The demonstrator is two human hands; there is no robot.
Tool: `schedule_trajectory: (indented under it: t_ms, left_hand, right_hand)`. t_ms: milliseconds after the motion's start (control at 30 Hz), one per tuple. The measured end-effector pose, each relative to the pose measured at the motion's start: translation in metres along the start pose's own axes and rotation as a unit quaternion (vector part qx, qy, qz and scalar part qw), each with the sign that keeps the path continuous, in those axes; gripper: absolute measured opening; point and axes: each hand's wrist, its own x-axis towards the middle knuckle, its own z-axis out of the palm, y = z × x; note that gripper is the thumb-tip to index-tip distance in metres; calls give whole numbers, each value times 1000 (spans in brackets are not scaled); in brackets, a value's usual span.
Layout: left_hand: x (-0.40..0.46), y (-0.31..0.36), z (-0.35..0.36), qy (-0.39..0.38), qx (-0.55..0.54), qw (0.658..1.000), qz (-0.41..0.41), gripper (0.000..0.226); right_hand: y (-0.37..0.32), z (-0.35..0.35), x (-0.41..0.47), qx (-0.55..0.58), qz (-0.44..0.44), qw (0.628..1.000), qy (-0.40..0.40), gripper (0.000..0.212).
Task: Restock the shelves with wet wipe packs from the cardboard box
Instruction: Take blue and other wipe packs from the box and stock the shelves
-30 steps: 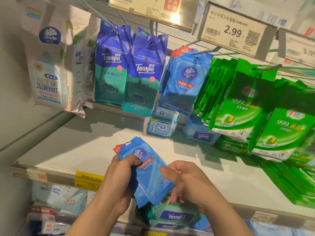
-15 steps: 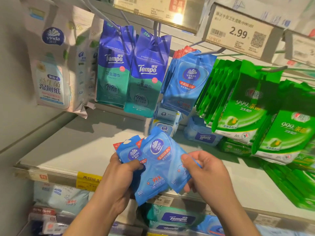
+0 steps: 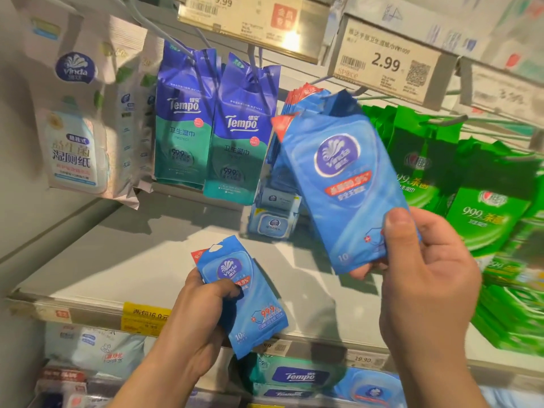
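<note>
Left hand [image 3: 203, 313], low centre: fingers curled round a small blue Vinda wet wipe pack [image 3: 244, 295], thumb across its front just under the logo. More blue edge shows behind that pack, so possibly more than one in the grip; cannot tell the count. Pack is tilted, top corner up-left, bottom corner sticking out past the hand to the lower right.

Right hand [image 3: 424, 278], higher and to the right: pinches a second blue Vinda pack [image 3: 341, 184] at its lower right corner, thumb on the front, fingers behind. That pack stands up and left of the hand, top leaning left, its hang-hole end near the hook [image 3: 357, 91] under the 2.99 price tag [image 3: 385, 64]. Whether it touches the hook, cannot tell. It overlaps the row of same-type hanging Vinda packs [image 3: 294, 97] behind it.

Two held packs are well apart.

Below the hands: shelf edge [image 3: 88, 315] with a yellow price label [image 3: 145, 319]; Tempo packs [image 3: 297, 376] on the level underneath.

Farther back on the white shelf: small stacked Vinda packs [image 3: 272, 216]. Hanging behind, left to right: white Vinda pouch [image 3: 76, 128], two purple-teal Tempo packs [image 3: 212, 125], green 999 packs [image 3: 482, 219].
</note>
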Motion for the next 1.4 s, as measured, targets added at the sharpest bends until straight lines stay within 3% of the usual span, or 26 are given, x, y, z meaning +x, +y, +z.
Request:
schedule_trajectory:
  t_ms: [300, 467, 733, 800, 1133, 1333, 1400]
  left_hand:
    - [-4, 6, -2, -7, -18, 1000, 8, 30]
    - [-5, 8, -2, -11, -31, 999, 16, 22]
    - [-4, 8, -1, -8, -27, 999, 16, 22]
    - [-3, 7, -1, -8, -25, 1000, 16, 18]
    - [-3, 3, -2, 2, -16, 1000, 4, 19]
    - [-6, 2, -1, -1, -22, 1000, 6, 19]
    - [-7, 1, 0, -1, -27, 1000, 4, 23]
  right_hand:
    - [-13, 12, 6, 34, -88, 991, 90, 13]
    - [-6, 16, 12, -15, -72, 989, 127, 14]
    - [6, 16, 16, -47, -64, 982, 173, 41]
    - [7, 16, 16, -66, -60, 981, 175, 37]
    - [13, 19, 0, -42, 3, 992, 120, 23]
    - [20, 29, -11, 61, 130, 990, 18, 29]
    - [22, 33, -12, 75, 152, 985, -20, 17]
